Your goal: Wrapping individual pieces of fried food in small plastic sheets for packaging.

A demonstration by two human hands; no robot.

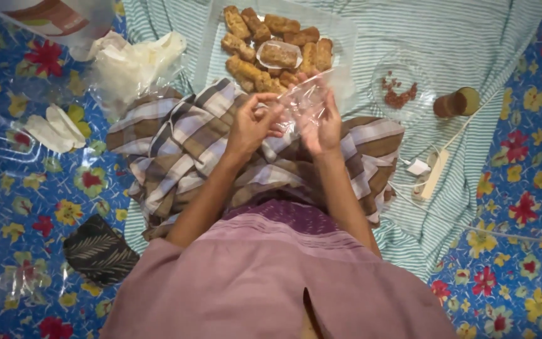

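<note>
Pink-clad torso fills the bottom of the frame; 2 bare forearms reach up to centre. Left hand (253, 122) pinches the edge of a small clear plastic bag (302, 97) between thumb and fingertips. Right hand (320, 119) is half-open behind the bag, fingers curled against the film. Bag sits between the 2 hands, centre frame, above a striped brown cloth (183, 144) over the lap. Looks like the bag mouth is being teased apart; next move calls for a firm pinch on each layer.

Upper centre: clear tray (211, 44) of fried brown sticks (246, 28). Upper right: round clear dish (377, 78) with reddish bits, tumbler (456, 102). Right: power strip (431, 172). Surface is a floor with a green-striped sheet (459, 44) over a blue floral mat (7, 188).
</note>
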